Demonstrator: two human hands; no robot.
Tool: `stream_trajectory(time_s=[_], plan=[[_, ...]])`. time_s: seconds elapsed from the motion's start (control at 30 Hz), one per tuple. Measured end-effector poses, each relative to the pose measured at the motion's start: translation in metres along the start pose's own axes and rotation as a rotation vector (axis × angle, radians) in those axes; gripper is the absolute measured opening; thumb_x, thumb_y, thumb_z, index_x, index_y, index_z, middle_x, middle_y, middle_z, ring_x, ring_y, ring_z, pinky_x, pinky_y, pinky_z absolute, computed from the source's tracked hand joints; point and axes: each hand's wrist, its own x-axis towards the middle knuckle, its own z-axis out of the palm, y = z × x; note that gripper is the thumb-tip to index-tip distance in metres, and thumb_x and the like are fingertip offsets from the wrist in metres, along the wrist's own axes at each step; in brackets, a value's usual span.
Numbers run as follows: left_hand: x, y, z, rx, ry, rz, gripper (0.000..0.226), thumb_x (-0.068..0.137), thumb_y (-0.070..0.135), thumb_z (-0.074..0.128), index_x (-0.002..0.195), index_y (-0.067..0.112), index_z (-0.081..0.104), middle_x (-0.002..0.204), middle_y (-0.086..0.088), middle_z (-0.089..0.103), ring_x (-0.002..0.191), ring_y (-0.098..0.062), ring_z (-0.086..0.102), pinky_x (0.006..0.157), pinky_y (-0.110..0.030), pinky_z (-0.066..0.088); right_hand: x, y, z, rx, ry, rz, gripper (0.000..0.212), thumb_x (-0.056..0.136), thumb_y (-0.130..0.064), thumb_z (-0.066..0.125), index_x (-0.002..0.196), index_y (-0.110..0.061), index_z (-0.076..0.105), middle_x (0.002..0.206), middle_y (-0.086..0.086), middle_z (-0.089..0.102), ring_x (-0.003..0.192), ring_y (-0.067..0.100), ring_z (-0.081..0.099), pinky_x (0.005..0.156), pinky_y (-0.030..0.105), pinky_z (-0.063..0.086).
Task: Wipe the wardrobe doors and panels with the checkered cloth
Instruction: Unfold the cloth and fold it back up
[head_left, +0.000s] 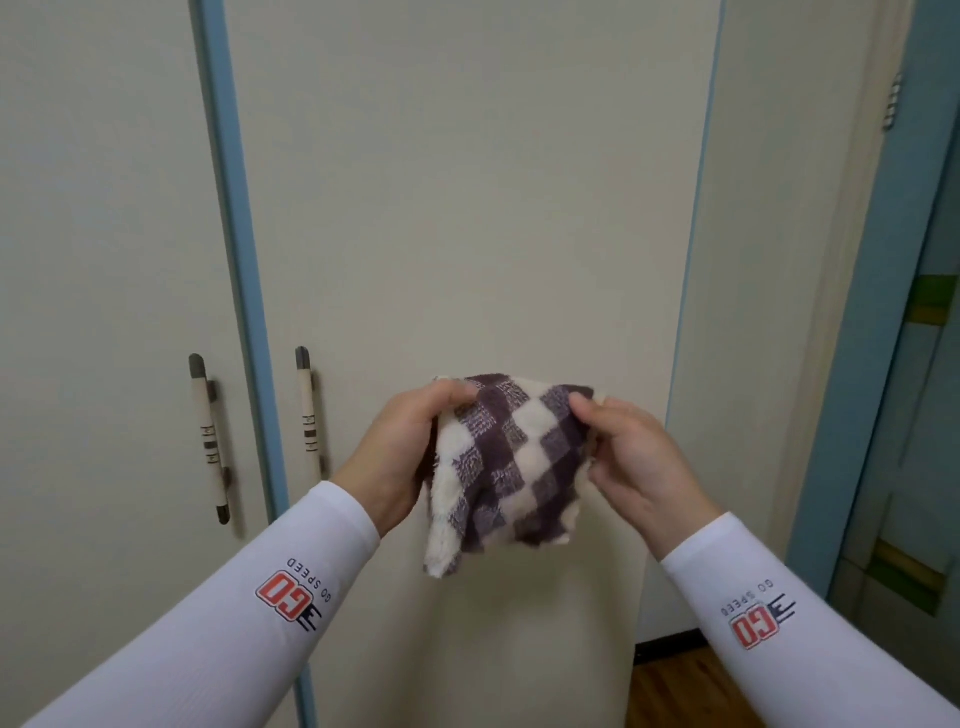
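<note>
A purple-and-cream checkered cloth (511, 467) hangs folded between both hands, in front of the cream wardrobe door (467, 208). My left hand (400, 452) grips its upper left corner, fingers curled over the edge. My right hand (631, 457) pinches the upper right corner. The cloth is held off the door surface. A second cream door (104, 208) stands to the left, split from the first by a blue strip (234, 208).
Two vertical bar handles (210, 439) (310, 410) flank the blue strip. A cream side panel (769, 260) lies to the right, then a blue door frame (878, 312). Wooden floor (675, 686) shows at the lower right.
</note>
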Motion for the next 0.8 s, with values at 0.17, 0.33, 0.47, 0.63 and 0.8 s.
stream_trajectory(time_s=[0.17, 0.33, 0.47, 0.63, 0.8], plan=[[0.0, -0.009, -0.008, 0.261, 0.181, 0.196, 0.029, 0.087, 0.033, 0.061, 0.079, 0.005, 0.063, 0.07, -0.007, 0.054, 0.063, -0.015, 0.047, 0.058, -0.02, 0.038, -0.008, -0.012, 0.006, -0.396, 0.05, -0.261, 0.012, 0.087, -0.001, 0.058, 0.081, 0.009, 0.06, 0.068, 0.008, 0.062, 0.061, 0.013, 0.057, 0.06, 0.02, 0.046], [-0.006, -0.011, -0.011, 0.032, 0.194, 0.123, 0.012, 0.089, 0.008, 0.057, 0.086, 0.006, 0.069, 0.059, 0.005, 0.068, 0.047, -0.002, 0.059, 0.042, -0.01, 0.042, -0.018, -0.015, 0.007, -0.537, 0.202, -0.384, 0.004, 0.079, -0.008, 0.07, 0.076, -0.005, 0.068, 0.095, 0.019, 0.063, 0.081, 0.022, 0.061, 0.078, 0.033, 0.05], [-0.012, -0.007, -0.01, -0.123, 0.163, 0.101, 0.015, 0.088, 0.0, 0.054, 0.093, 0.005, 0.067, 0.064, 0.003, 0.071, 0.052, -0.005, 0.064, 0.044, -0.014, 0.046, -0.022, -0.012, 0.005, -0.47, 0.18, -0.36, 0.008, 0.076, -0.009, 0.07, 0.083, -0.011, 0.071, 0.102, 0.01, 0.067, 0.09, 0.015, 0.064, 0.079, 0.028, 0.049], [-0.019, -0.004, -0.01, -0.162, 0.165, 0.257, 0.018, 0.084, -0.008, 0.054, 0.089, 0.004, 0.066, 0.067, 0.003, 0.069, 0.058, -0.005, 0.062, 0.05, -0.014, 0.047, -0.022, -0.02, 0.007, -0.267, 0.01, -0.305, 0.011, 0.082, 0.001, 0.057, 0.083, -0.005, 0.067, 0.069, -0.001, 0.069, 0.065, 0.012, 0.062, 0.062, 0.021, 0.051], [-0.03, -0.001, -0.012, -0.045, 0.195, 0.451, 0.019, 0.082, -0.005, 0.059, 0.091, 0.008, 0.069, 0.074, 0.003, 0.072, 0.068, -0.008, 0.065, 0.06, -0.019, 0.052, -0.019, -0.022, 0.015, -0.201, -0.064, -0.322, 0.014, 0.085, -0.002, 0.053, 0.087, -0.007, 0.065, 0.072, -0.003, 0.07, 0.067, 0.01, 0.064, 0.062, 0.019, 0.051]])
